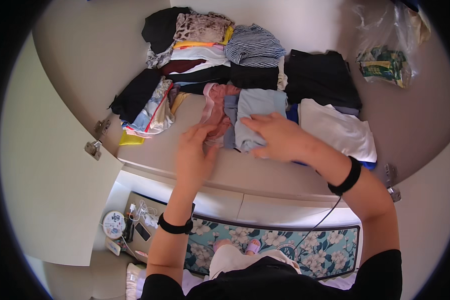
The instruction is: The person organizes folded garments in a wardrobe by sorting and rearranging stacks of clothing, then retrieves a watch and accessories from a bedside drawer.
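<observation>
My left hand, slightly blurred, is at the lower left edge of a crumpled pink garment, fingertips against it; whether it grips the cloth is unclear. My right hand lies with spread fingers on a folded light blue garment. Between these two garments runs a narrow grey-blue folded cloth. Right of my right hand sits a folded white garment over something blue. Behind are a folded black garment, a striped blue-and-white garment and a stack topped by a patterned brown cloth.
Another clothes pile, topped by a black garment, stands at the shelf's left. A clear plastic bag with green packets lies back right. Cabinet doors with metal hinges stand at both sides. Below are a phone, white cables and a floral mat.
</observation>
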Demonstrator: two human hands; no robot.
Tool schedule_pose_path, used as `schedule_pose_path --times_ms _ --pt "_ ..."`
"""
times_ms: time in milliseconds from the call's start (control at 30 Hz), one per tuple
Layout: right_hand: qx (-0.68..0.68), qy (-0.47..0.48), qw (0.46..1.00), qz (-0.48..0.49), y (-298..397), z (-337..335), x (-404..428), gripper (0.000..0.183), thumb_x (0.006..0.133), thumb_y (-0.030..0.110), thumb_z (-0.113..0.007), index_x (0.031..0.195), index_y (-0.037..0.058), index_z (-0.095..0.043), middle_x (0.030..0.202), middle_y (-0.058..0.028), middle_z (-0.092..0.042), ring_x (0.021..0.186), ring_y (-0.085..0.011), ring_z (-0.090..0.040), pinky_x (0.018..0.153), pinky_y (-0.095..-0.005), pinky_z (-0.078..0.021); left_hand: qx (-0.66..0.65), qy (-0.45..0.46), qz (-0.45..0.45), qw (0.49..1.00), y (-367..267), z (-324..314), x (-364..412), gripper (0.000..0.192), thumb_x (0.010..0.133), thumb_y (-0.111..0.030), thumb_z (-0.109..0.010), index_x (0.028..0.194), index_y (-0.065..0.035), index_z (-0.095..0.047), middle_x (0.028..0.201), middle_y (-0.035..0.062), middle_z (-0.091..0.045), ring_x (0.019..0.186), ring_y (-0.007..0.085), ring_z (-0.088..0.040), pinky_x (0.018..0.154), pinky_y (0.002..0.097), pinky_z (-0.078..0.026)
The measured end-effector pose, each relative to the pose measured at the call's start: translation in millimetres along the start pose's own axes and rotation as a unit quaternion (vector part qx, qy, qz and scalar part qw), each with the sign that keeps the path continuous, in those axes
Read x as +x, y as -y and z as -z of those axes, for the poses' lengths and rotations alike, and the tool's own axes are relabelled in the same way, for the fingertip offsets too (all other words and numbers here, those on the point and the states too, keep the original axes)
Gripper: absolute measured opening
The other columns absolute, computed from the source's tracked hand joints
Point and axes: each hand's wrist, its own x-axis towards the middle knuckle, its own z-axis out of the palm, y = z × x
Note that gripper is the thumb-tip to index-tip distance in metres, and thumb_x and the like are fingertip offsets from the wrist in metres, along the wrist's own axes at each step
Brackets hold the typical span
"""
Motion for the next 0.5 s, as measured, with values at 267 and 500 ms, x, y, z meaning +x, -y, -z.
schedule_pose_path --times_ms 267,500 --pt "-0.129 -0.116 0.985 -0.002 19 -12 -2 0.056 0.084 0.024 -0.064 0.132 0.0018 -0.046 0.12 -0.0217 -0.058 0.106 -0.0391 -0.058 0.084 -0.0429 -0.0513 0.006 0.112 -0.108 0.988 -9 -13 7 0.066 0.074 -0.002 -0.068 0.136 -0.0041 -0.047 0.135 0.0184 -0.05 0.126 0.0374 -0.044 0.104 0.0431 -0.035" --pt "0.589 -0.214 0.741 -0.24 -41 23 -17 0.029 0.095 0.017 -0.046 0.117 -0.0007 -0.056 0.105 -0.0073 -0.065 0.094 -0.015 -0.063 0.084 -0.0301 -0.0509 -0.019 0.164 -0.133 0.977 -7 -18 1 0.065 0.076 -0.007 -0.066 0.137 0.002 -0.042 0.134 0.0228 -0.048 0.128 0.0381 -0.042 0.105 0.0436 -0.034"
